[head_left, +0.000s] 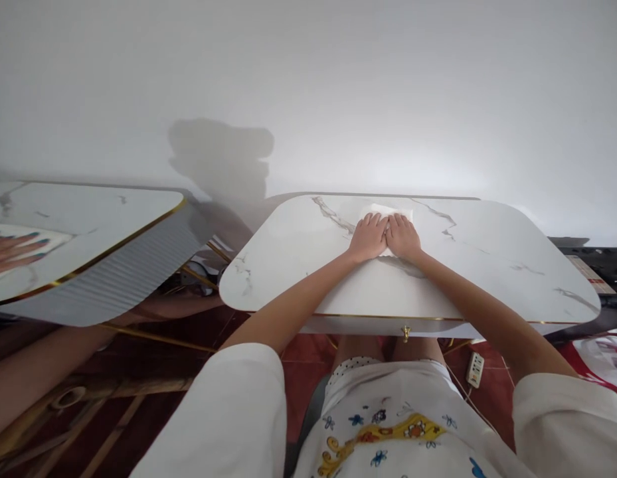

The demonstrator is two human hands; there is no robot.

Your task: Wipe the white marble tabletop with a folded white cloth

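Note:
A white tissue (380,209) lies on the white marble-patterned tabletop (462,279), near the middle of its far half. Pressing flat on its left part is my left hand (368,237), fingers stretched forward. My right hand (402,237) rests the same way on the right part, its thumb side touching the left hand. Both palms cover most of the tissue, and only its far edge and a small strip between the hands show. A small gold knob (406,333) sticks out from the table's front, close to my lap.
At left, another marble-patterned table (139,212) with gold trim holds a co-worker's hand (14,249) spread on a white sheet. A pale wall (308,99) stands behind both tables. On the red floor sits a power strip (475,370); a wooden chair (109,405) is lower left.

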